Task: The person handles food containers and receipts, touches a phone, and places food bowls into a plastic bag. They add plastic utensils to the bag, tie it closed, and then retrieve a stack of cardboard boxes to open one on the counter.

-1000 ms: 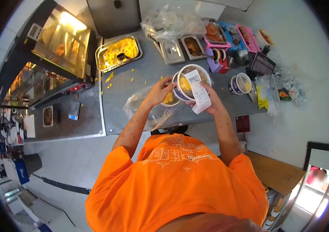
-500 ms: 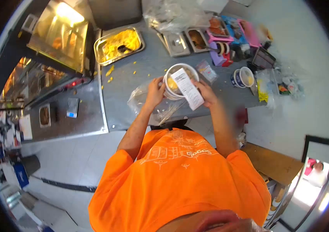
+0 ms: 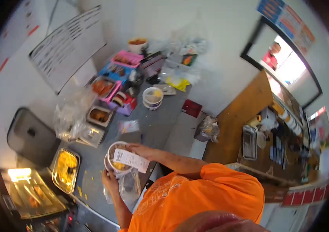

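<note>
A white round tub (image 3: pixel 112 150) with food visible in it is held between both hands, low over the grey table. A printed white paper slip (image 3: pixel 130 160) lies across its top. My right hand (image 3: pixel 139 150) grips the upper right rim side, beside the slip. On the lower left side, my left hand (image 3: pixel 111 179) has its fingers against the tub. A clear plastic bag (image 3: pixel 130 186) hangs or lies just below the tub.
A metal tray of yellow food (image 3: pixel 65 171) sits at left on the table (image 3: pixel 157 131). Beyond are a metal container (image 3: pixel 99 116), a tape dispenser (image 3: pixel 123 103), stacked tubs (image 3: pixel 152 97) and plastic bags (image 3: pixel 72 112). A person (image 3: pixel 272 57) shows through the opening at upper right.
The view has swung to the right, bringing the wall opening and wooden counter further into view. Both hands still hold the tub with the slip on it.
</note>
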Demonstrator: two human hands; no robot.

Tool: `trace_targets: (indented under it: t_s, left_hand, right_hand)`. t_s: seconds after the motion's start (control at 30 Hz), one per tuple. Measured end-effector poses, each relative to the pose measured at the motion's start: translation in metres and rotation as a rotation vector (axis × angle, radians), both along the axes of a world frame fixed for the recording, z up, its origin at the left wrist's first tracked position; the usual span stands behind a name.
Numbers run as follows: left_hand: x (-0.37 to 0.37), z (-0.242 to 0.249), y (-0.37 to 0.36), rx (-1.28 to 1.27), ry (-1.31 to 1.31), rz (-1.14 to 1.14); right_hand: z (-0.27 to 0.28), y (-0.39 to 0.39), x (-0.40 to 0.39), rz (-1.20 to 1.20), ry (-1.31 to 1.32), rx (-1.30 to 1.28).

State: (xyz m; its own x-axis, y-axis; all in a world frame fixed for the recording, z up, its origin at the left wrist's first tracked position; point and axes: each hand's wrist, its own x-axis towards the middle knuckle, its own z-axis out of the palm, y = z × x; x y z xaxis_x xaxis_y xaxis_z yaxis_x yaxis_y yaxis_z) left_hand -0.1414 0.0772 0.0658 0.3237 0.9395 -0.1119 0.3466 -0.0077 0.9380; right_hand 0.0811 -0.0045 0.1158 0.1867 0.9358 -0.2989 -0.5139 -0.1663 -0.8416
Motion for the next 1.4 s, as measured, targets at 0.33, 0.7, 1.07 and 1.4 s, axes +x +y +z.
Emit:
trace_targets:
  t_s: [0.33,0.7,1.07,1.4]
  left_hand:
    - [-0.008,-0.023,0.012,0.409,0.265,0.158]
    - [0.267,0.062,-0.025,0.524,-0.152,-0.052]
    - [0.35,-0.036,0.025,-0.219,-0.179,-0.111]
    - [0.41,-0.058,0.059,-0.596,-0.244,-0.091]
  right_hand:
    - [-0.05,-0.013,0.11,-0.151,0.223,0.016]
    - [-0.195,-0.053,0.276,-0.272,-0.035,-0.362]
    - [-0.1,-0.072,0.299,-0.049,-0.318,-0.179]
    - [-0.063,0.049,0.38,-0.251,-0.8,-0.175]
